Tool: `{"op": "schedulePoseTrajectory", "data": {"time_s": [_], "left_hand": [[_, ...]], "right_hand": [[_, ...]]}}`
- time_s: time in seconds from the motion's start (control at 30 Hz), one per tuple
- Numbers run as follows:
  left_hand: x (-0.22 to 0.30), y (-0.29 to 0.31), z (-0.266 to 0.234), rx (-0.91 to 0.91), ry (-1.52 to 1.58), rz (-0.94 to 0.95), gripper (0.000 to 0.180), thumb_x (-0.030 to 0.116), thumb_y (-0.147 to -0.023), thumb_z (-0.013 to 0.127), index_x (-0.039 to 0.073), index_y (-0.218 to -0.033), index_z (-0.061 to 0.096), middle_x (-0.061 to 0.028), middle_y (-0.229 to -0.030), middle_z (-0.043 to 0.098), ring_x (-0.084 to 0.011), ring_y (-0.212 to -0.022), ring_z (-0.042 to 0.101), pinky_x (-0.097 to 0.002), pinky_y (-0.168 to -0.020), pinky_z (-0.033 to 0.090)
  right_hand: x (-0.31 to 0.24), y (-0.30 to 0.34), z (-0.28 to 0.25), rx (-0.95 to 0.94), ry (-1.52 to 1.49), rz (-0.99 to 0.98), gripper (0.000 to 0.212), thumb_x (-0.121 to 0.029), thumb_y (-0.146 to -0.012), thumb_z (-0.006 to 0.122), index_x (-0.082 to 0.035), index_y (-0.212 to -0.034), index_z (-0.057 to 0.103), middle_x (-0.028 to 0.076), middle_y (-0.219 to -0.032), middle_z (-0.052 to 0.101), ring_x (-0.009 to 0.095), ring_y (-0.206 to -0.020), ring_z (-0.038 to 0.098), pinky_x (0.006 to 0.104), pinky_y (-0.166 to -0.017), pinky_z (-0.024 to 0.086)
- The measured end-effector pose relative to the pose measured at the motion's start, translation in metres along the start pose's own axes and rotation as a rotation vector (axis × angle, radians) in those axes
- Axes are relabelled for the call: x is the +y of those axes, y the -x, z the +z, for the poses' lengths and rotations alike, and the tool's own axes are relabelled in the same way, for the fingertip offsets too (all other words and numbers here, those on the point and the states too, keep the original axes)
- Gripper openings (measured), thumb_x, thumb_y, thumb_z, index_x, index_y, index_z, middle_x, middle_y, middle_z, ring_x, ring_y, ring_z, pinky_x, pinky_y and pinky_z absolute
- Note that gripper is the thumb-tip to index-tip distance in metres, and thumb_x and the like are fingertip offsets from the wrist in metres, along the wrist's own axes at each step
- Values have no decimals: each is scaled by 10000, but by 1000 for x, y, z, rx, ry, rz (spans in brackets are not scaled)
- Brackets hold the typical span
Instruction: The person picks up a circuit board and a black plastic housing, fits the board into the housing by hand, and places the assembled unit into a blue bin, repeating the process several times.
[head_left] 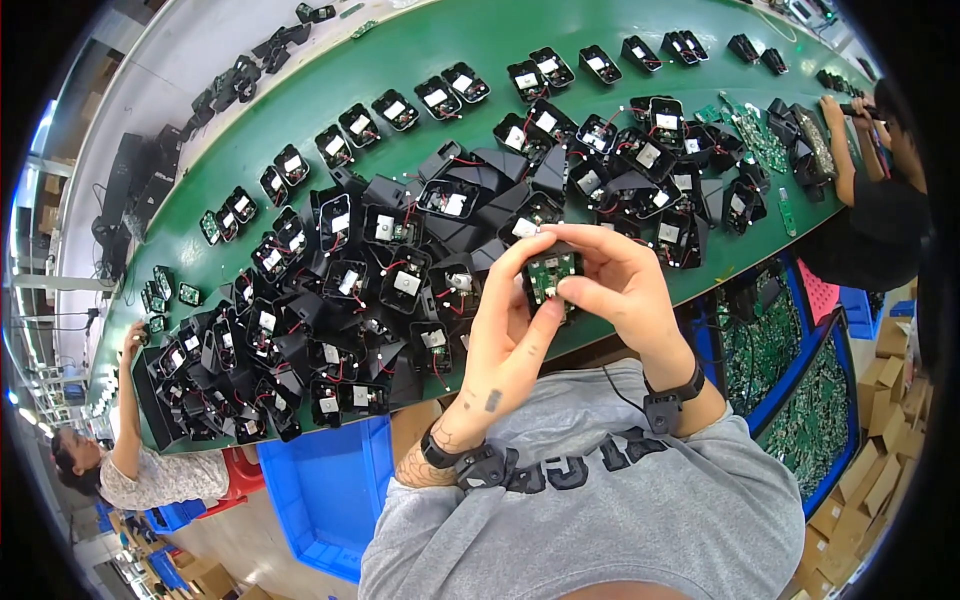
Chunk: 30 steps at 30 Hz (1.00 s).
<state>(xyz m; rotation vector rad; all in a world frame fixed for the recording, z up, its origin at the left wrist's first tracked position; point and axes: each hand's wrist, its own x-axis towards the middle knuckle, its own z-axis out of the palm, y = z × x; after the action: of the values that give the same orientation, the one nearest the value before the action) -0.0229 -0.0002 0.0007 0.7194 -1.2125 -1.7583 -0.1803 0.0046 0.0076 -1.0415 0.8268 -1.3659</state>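
Both hands hold a small black housing with a green circuit board (546, 270) in it, just above the near table edge. My left hand (515, 315) closes round its left side, thumb on the near part of the board. Round the right side curls my right hand (622, 285), its thumb tip beside a small white connector (551, 292). My fingers and palms hide most of the housing. Beyond them lies a heap of open black housings (450, 202) with white blocks and red-black wires inside.
Single housings (437, 97) stand in a row along the green table (330, 95). Loose circuit boards (755, 135) lie at the far right. Blue bins of boards (805, 425) stand to my right, a blue crate (330, 490) at lower left. Co-workers (880, 215) sit at both ends.
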Motion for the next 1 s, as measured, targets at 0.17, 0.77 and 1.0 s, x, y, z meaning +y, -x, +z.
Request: {"op": "schedulePoseTrajectory", "data": {"time_s": [0.17, 0.77, 1.0], "left_hand": [[2, -2, 4, 27, -300, 183, 454, -60, -916, 481, 52, -1349, 402, -96, -1285, 493, -149, -1082, 545, -271, -922, 436], [4, -6, 15, 106, -168, 106, 388, -53, -934, 416, 57, -1306, 393, -92, -1285, 410, -134, -924, 577, -237, -610, 593], [13, -14, 20, 113, -74, 45, 491, -21, -942, 426, 112, -1385, 261, -110, -1255, 443, -160, -927, 592, -259, -641, 599]], "right_hand": [[1, -1, 4, 55, -43, 69, 470, 89, -766, 645, 26, -1223, 553, 119, -1198, 592, 185, -1051, 599, 312, -906, 492], [-9, -8, 4, 10, 142, 117, 398, 38, -822, 644, 29, -1210, 559, 96, -1133, 624, 127, -966, 604, 262, -829, 503], [-29, -19, -6, -70, 198, 189, 424, -24, -856, 615, 20, -1267, 523, 89, -1126, 628, 126, -954, 611, 254, -811, 502]]}}
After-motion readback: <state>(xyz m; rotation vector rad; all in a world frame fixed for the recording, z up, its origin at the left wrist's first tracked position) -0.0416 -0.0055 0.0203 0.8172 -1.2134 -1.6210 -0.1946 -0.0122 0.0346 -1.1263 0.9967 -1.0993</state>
